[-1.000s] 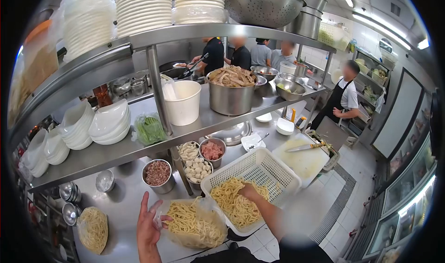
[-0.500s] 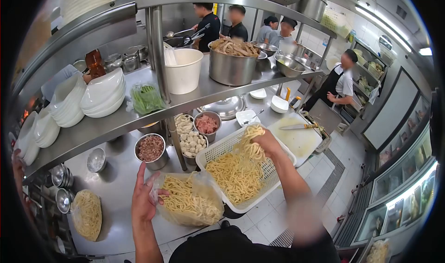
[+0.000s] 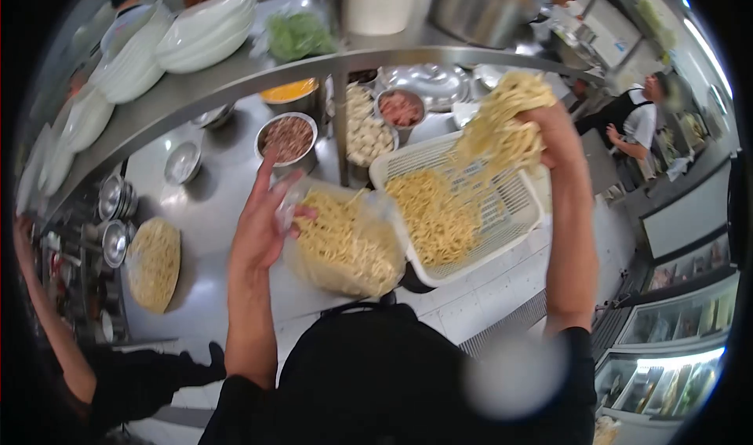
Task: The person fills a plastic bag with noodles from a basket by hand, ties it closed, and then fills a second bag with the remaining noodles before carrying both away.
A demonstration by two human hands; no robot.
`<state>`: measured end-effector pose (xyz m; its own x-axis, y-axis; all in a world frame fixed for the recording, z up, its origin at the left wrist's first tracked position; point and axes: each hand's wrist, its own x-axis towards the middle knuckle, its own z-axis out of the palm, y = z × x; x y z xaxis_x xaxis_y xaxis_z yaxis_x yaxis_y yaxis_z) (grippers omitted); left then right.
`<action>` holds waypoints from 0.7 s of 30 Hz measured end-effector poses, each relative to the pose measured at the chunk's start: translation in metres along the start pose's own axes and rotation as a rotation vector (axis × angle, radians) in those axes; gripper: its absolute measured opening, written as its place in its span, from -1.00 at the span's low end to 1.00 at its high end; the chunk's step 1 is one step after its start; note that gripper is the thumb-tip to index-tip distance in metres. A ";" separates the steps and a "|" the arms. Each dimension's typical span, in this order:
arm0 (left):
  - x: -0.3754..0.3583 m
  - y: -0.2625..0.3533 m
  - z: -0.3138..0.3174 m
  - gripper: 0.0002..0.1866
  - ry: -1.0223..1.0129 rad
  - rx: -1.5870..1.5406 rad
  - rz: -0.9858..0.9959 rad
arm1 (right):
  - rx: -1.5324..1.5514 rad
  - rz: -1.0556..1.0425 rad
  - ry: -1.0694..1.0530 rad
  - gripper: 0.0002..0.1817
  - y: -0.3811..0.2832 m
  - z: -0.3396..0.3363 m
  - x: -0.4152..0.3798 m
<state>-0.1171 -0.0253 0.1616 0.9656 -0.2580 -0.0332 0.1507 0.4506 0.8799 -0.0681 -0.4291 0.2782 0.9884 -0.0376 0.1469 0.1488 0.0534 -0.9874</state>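
Note:
My right hand (image 3: pixel 554 135) is closed round a large clump of yellow noodles (image 3: pixel 506 127), raised over the far right part of a white perforated basket (image 3: pixel 485 250). Strands hang down from the clump. More loose noodles (image 3: pixel 435 217) lie in the basket's left half. At the basket's left side, a clear plastic bag (image 3: pixel 386 219) partly filled with noodles stands open. My left hand (image 3: pixel 263 213) grips the bag's left rim, its index finger stretched out and other fingertips inside the mouth.
Behind the bag stand metal pots of minced meat (image 3: pixel 289 139), pale balls (image 3: pixel 369 139) and pink meat (image 3: pixel 400 109). Another noodle bag (image 3: pixel 154 264) lies at left near metal bowls (image 3: pixel 115 241). A steel shelf (image 3: pixel 235 88) crosses above. A person's arm (image 3: pixel 51 319) shows at far left.
My right hand has lifted the noodle clump higher and to the right. My left hand stays on the bag. The view has tilted down, and another person's arm has appeared at left.

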 end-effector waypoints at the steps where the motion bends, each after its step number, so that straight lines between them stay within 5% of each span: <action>1: 0.001 -0.001 -0.002 -0.26 -0.036 -0.007 0.015 | -0.006 0.012 -0.010 -0.56 -0.010 0.009 -0.003; 7: 0.009 0.001 0.005 -0.24 -0.013 0.068 0.064 | 0.032 -0.153 -0.268 -0.60 -0.042 0.062 -0.002; 11: 0.012 0.007 -0.001 -0.27 -0.058 0.015 0.066 | 0.103 -0.079 -0.415 -0.55 -0.028 0.117 -0.011; 18: -0.005 0.016 -0.020 -0.26 0.026 -0.030 0.061 | 0.306 0.243 -0.633 -0.48 0.130 0.228 -0.017; 21: -0.014 0.019 -0.023 -0.27 0.120 0.076 0.056 | -0.695 -0.071 -0.608 -0.36 0.252 0.257 -0.032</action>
<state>-0.1227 0.0067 0.1682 0.9912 -0.1278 -0.0352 0.0834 0.3946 0.9150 -0.0545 -0.1580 0.0393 0.8523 0.5227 0.0195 0.3528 -0.5470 -0.7592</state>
